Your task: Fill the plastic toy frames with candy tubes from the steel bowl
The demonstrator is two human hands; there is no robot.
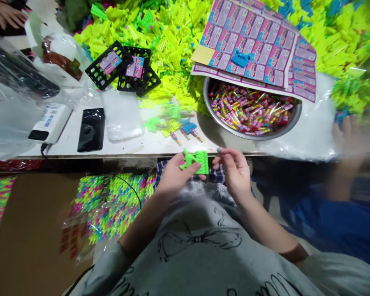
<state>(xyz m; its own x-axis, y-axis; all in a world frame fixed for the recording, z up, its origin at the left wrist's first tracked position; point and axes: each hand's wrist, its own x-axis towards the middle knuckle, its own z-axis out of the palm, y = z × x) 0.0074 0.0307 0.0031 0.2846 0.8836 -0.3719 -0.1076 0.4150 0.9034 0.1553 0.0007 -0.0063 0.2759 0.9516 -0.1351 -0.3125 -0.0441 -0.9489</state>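
Note:
My left hand grips a bright green plastic toy piece with a ridged flat part, just off the table's front edge. My right hand is a little to the right of it, thumb and forefinger pinched together. A tiny bluish speck shows at those fingertips, too small to name. On the table in front of my hands lie a blue plastic piece, a yellow piece and a few small candy-filled tubes. A metal bowl full of similar tubes stands behind my right hand.
Sticker sheets partly cover the bowl. A large heap of yellow-green pieces fills the back. Black plastic trays, clear bags, a phone and a white device lie left. A co-worker's blurred hand is at right.

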